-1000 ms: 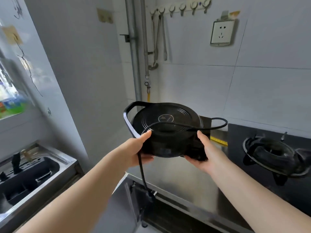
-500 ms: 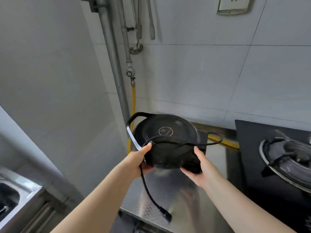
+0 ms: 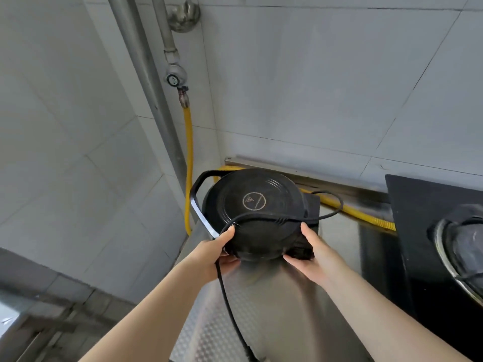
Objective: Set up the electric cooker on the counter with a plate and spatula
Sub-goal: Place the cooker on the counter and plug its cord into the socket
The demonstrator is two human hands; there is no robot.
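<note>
Looking down, I see grey wall tiles on the left, a yellow hose [image 3: 188,163] hanging from a valve in the corner, a steel desk [image 3: 264,307] with embossed front edge, and a black gas stove [image 3: 428,231] at right; the electric cooker [image 3: 257,215] carries a small circular triangle mark, its writing too small to read; my left hand [image 3: 218,253] grips its near left rim and the black cord [image 3: 230,301]; my right hand [image 3: 312,253] clasps the near right side, holding it over the desk's back corner; whether it touches I cannot tell.
</note>
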